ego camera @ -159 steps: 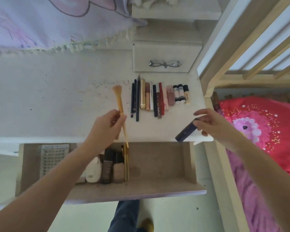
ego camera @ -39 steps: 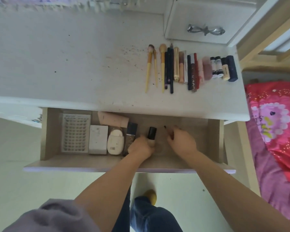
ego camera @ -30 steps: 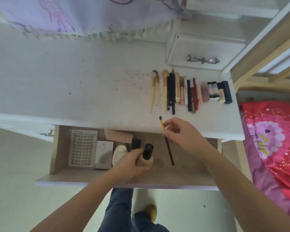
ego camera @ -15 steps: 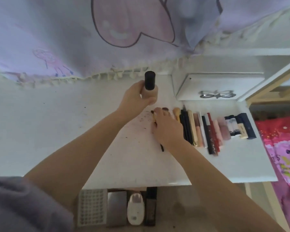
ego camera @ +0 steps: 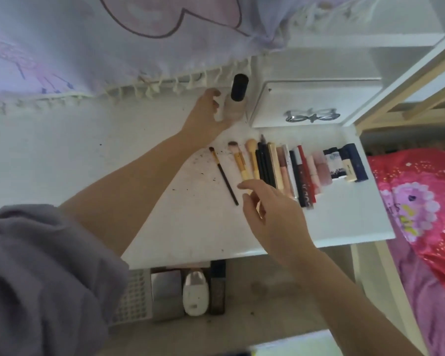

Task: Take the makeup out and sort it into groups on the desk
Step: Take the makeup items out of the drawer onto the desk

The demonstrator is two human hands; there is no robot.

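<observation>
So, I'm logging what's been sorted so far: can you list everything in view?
Bottle: one, beige with a black cap, upright at the desk's back, in the left hand.
Thin brush: one, dark handle, lying alone at the left of the row.
Yellow-handled brushes: two showing, beside it.
Pencils, sticks and tubes: a tight row, black, gold, pink, red, navy; count unclear.
Desk: white, speckled.
Small drawer unit: white, metal handle, behind the row.
Open drawer: grid tray, grey box, white case, dark bottle.
Cloth: lilac, fringed.
Bedding: red and pink.
Left hand: gripping the bottle.
Right hand: open above the row.
</observation>
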